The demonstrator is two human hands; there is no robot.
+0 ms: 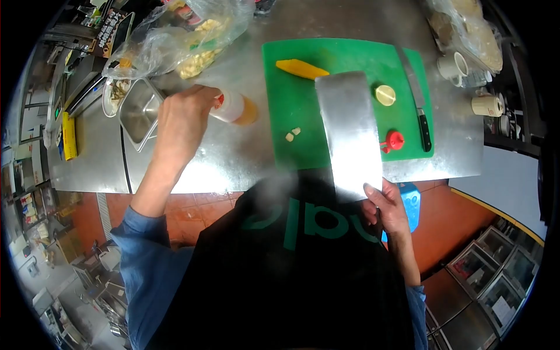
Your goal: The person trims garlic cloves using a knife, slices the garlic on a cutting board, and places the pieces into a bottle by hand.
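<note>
My left hand (188, 119) is closed at the top of a squeeze bottle (233, 109) with amber contents, left of the green cutting board (303, 108). My right hand (386, 205) grips the near end of a flat, shiny metal tray (352, 134), which hangs over the board's middle and front edge. On the board lie a yellow wedge (301, 69), two small pale pieces (293, 134), a cut round pale-yellow piece (385, 95), a red cap (395, 140) and a black-handled knife (415, 87) along the right side.
Clear plastic bags (201, 49) with yellowish pieces lie at the back left. A metal container (139, 111) stands left of my left hand. A white cup (452, 66) and a can (487, 105) are at the right. A blue container (410, 204) is below the table edge.
</note>
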